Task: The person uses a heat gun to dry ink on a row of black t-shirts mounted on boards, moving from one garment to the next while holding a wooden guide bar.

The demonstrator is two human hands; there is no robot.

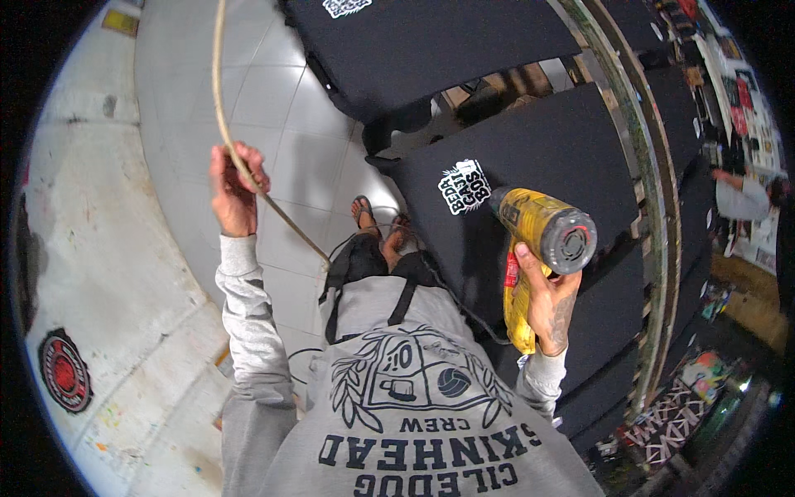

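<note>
My right hand wraps round the handle of a yellow and black heat gun, thumb on its near side. The gun's nozzle end is turned away, toward a black cloth panel with a small white print; whether it touches the cloth is hidden. Out to the left, my left hand is raised, its fingers curled about a pale cord. That cord runs up past the top edge and down toward my waist. A dark cable also leaves the gun's handle and passes across my lap.
Another black panel lies farther ahead, with a similar print. Long metal rails run along the panels' right side. Pale floor tiles lie underfoot, and a stained whitish wall stands left. Another person is at far right.
</note>
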